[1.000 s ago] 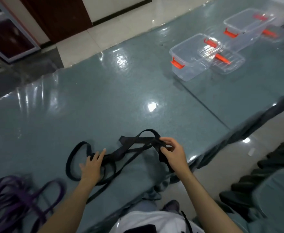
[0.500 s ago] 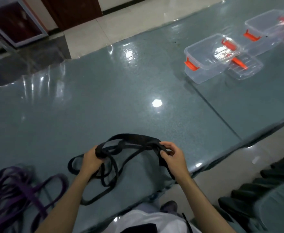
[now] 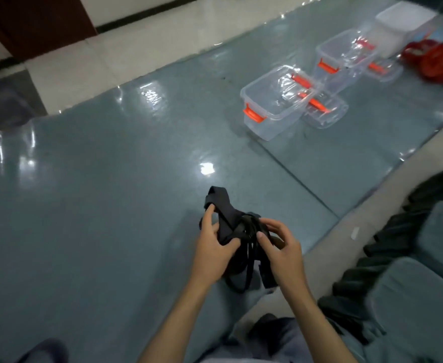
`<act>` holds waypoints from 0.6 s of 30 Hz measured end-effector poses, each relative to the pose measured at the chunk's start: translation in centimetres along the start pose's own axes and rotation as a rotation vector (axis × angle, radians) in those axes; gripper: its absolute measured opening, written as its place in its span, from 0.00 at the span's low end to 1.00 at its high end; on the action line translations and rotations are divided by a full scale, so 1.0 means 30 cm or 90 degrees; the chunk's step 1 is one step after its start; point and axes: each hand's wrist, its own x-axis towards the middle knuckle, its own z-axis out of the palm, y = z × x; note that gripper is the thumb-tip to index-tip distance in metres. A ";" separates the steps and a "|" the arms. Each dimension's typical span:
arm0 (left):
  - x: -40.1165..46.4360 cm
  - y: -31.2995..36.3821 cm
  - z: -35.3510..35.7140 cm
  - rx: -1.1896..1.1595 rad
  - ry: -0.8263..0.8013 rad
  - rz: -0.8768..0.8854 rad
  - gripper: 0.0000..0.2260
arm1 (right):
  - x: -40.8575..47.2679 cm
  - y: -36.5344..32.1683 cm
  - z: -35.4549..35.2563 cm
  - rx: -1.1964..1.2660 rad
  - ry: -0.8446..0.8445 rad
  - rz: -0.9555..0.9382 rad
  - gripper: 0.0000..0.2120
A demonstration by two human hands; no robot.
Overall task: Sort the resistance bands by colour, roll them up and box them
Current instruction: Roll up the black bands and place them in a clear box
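Black flat rubber resistance band (image 3: pixel 230 226), which lay spread in long loops across the glossy grey-green tabletop (image 3: pixel 97 205) a second ago, is now gathered into a compact bundle lifted off the surface near the tabletop's near edge. The left hand (image 3: pixel 211 247) grips the bundle from the left, thumb and fingers curled round a folded upper part that sticks up toward the far side. The right hand (image 3: pixel 280 248) pinches the strands on the right, fingers bent around them, while a few loose loops hang down between the two wrists. The hands, well apart half a second ago, are now close together with the band between them.

This suggests the rolling step is under way for the black band, though the coil looks loose and uneven, and the hanging loops would need tucking in before it could hold its shape.

Far and to the right, the clear plastic box with orange latches (image 3: pixel 275 103) stands open on the tabletop, a clear lid (image 3: pixel 325 111) just beside it, with a second similar clear box (image 3: pixel 343 58) beyond. A heap of red bands (image 3: pixel 435 61) lies at the far right.
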 end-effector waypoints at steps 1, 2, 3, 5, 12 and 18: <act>0.005 0.024 0.048 -0.026 -0.005 0.005 0.41 | 0.013 -0.021 -0.039 0.009 0.021 -0.004 0.13; 0.007 0.052 0.096 -0.045 -0.014 0.012 0.40 | 0.028 -0.041 -0.079 0.018 0.037 -0.007 0.13; 0.012 0.079 0.147 -0.064 -0.027 0.014 0.40 | 0.044 -0.060 -0.121 0.021 0.043 -0.012 0.13; 0.032 0.128 0.246 -0.084 -0.056 0.013 0.38 | 0.082 -0.086 -0.208 0.003 0.040 -0.044 0.13; 0.150 0.252 0.622 -0.131 -0.113 -0.008 0.36 | 0.251 -0.105 -0.568 -0.008 0.060 -0.092 0.19; 0.201 0.346 0.928 -0.156 -0.120 0.011 0.36 | 0.383 -0.143 -0.867 -0.031 0.080 -0.125 0.19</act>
